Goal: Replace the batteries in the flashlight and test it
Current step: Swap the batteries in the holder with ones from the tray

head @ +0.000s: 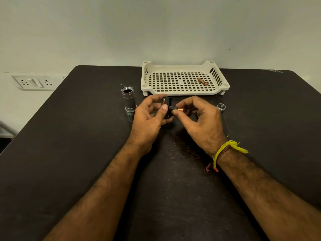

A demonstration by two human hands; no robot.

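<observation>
Battery [177, 109], light, stiff and slick, sits pinched in my right hand [199, 119] fingertips; my left hand [147, 117] grips the black holder [167, 106] by its sides.

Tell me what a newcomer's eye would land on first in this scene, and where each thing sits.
At the table's middle, the left hand grips a black battery holder while the right hand pinches a copper-tipped battery against it. Left of the hands the flashlight body stands open-ended on the dark table. Behind, a cream slotted tray holds one small brown piece, and a silver cap lies to the right.
</observation>
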